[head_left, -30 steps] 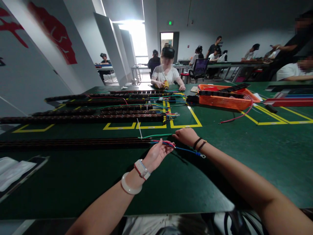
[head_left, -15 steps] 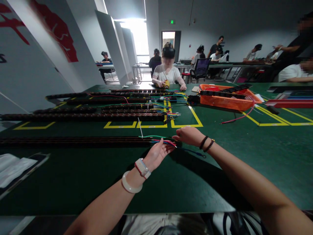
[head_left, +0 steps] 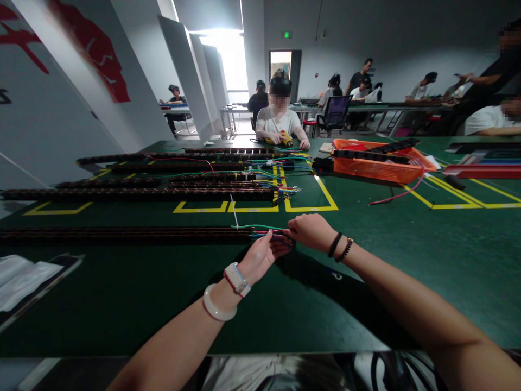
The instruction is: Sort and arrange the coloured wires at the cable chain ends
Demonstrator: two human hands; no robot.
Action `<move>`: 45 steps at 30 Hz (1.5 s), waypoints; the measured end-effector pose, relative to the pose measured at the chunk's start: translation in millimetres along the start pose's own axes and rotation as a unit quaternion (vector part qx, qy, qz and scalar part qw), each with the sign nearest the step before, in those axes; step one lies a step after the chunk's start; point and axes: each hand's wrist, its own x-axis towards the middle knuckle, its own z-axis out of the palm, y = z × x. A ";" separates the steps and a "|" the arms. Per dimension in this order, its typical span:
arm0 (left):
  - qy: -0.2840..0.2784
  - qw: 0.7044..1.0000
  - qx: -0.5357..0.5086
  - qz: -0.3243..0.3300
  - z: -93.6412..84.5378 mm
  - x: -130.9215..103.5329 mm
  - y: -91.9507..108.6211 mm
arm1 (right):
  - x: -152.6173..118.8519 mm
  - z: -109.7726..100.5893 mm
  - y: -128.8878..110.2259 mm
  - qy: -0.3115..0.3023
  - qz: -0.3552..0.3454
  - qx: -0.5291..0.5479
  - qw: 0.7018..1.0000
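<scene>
In the head view, a long black cable harness (head_left: pixel 122 234) lies across the green table, and coloured wires (head_left: pixel 260 234) come out of its right end. My left hand (head_left: pixel 262 254), palm up, pinches these wires between thumb and fingers. My right hand (head_left: pixel 312 233) is closed at the wire ends, fingertips touching the bundle; which wire it grips is partly hidden. A green wire (head_left: pixel 260 226) runs above the others toward my right fingers. A white cable tie (head_left: pixel 234 212) stands up from the harness. A ring terminal (head_left: pixel 336 276) shows in the shadow below my right wrist.
Several more harnesses (head_left: pixel 142 194) lie farther back, over yellow tape outlines (head_left: pixel 313 209). An orange basket (head_left: pixel 366 169) holds black parts at the back right. Across the table sits a person (head_left: pixel 280 117) with a yellow tool (head_left: pixel 287 139). White material (head_left: pixel 24 279) lies at left.
My right hand has moved slightly left and down onto the wire ends. The red wire tips are now covered, and the ring terminal has shifted down. My left hand stays in place.
</scene>
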 end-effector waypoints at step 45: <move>-0.132 0.935 0.319 -0.076 13.3 -15.9 2.2 | -11.5 -0.4 14.3 -0.118 -0.109 0.028 0.987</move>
